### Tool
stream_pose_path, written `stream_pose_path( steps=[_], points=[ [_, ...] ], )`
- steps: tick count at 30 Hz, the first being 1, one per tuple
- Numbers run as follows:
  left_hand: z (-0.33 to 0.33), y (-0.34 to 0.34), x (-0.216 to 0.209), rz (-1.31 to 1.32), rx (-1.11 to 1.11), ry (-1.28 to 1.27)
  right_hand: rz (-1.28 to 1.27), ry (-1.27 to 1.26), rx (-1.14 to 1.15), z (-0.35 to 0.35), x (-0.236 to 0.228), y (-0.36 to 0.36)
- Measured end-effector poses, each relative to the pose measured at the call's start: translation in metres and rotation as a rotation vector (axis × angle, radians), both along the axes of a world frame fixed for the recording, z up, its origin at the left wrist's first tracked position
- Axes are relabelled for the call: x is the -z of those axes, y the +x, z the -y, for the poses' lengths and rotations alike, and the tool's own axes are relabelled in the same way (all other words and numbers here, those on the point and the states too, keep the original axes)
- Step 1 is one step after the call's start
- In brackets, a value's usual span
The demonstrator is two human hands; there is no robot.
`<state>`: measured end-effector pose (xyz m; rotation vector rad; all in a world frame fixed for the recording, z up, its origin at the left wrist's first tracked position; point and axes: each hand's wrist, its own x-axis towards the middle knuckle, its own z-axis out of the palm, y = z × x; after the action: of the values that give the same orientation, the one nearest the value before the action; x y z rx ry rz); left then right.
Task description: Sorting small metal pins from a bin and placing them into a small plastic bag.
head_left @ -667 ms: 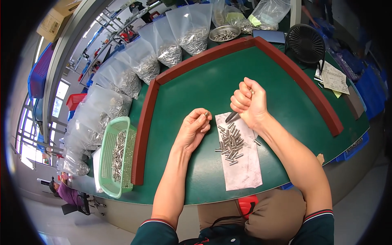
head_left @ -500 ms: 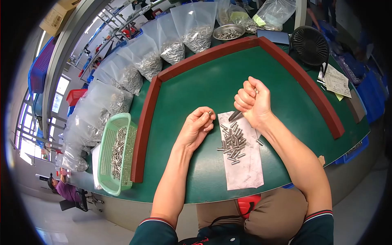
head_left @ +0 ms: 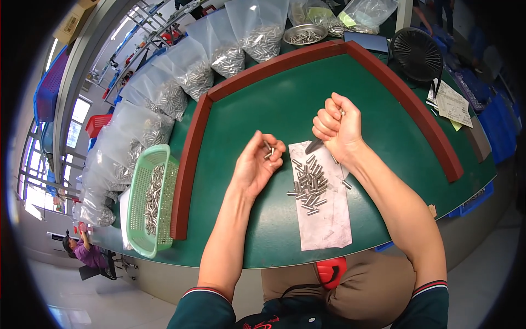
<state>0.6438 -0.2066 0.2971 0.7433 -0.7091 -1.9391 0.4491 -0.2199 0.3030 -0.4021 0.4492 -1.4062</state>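
Note:
My left hand (head_left: 256,164) is raised over the green table, its fingers curled around a couple of small metal pins (head_left: 268,149). To its right, my right hand (head_left: 338,127) makes a fist around a dark, flat-tipped tool (head_left: 313,146); the fist hides most of that tool, so its exact kind cannot be told. Something small and shiny also shows at the top of this fist. Below the hands, a loose pile of metal pins (head_left: 311,185) lies on a stained whitish sheet (head_left: 326,233). One separate pin (head_left: 347,185) rests by the sheet's right edge.
A dark red wooden rail (head_left: 189,170) borders the green work surface (head_left: 274,93). Beyond it stand a green basket (head_left: 133,219) of pins, several clear bags (head_left: 265,41) of pins and a metal bowl (head_left: 288,38). A black fan (head_left: 416,57) and papers (head_left: 453,107) are at right.
My left hand has turned and its fingers have loosened, showing the pins in them. My right fist stays nearly in place; a pin now shows just beneath it. The whole view has shifted slightly.

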Motion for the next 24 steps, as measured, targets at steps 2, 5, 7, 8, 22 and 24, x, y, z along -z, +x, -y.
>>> stream_pose_path(
  steps=[2, 5, 7, 8, 22, 24],
  points=[
    [0.002, 0.007, -0.002, 0.046, -0.014, -0.139, 0.016, -0.003, -0.013, 0.000, -0.003, 0.003],
    [-0.004, 0.000, -0.013, 0.905, -0.134, -0.540, 0.018, -0.009, -0.028, -0.002, -0.004, 0.004],
    [-0.006, 0.001, -0.013, 1.072, 0.015, -0.703, 0.025, -0.017, -0.038, -0.003, -0.004, 0.003],
    [-0.008, -0.001, -0.015, 1.182, 0.042, -0.761, 0.015, -0.019, -0.039, -0.003, -0.003, 0.002],
    [-0.014, -0.010, -0.007, 1.245, 0.137, -1.072, 0.000, -0.025, -0.039, -0.004, -0.005, 0.003],
    [-0.014, -0.010, -0.008, 1.242, 0.128, -0.925, 0.005, -0.028, -0.035, -0.004, -0.006, 0.002]
  ],
)
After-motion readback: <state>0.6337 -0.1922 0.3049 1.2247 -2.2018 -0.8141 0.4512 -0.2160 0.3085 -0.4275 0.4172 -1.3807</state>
